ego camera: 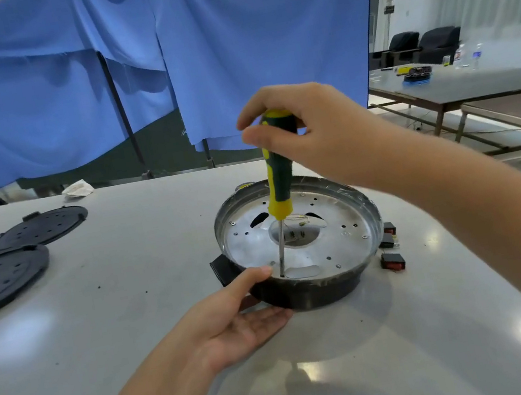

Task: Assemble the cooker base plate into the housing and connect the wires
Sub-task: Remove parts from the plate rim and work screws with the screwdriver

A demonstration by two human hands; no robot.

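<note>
The right hand (306,130) grips a screwdriver (278,176) upright, its tip on the plate (337,229) at 6 o'clock inside the housing (304,294). The left hand (235,320), fingers straight, braces the housing at 7 o'clock. Three switches (393,261) lie on the bench (135,324) at 3 o'clock.

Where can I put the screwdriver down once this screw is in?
Bare table lies between the two black covers and the housing, and across the whole near edge. Right of the housing is crowded: three red switches sit against it. The left hand steadies the housing; the right hand grips the screwdriver.
</note>
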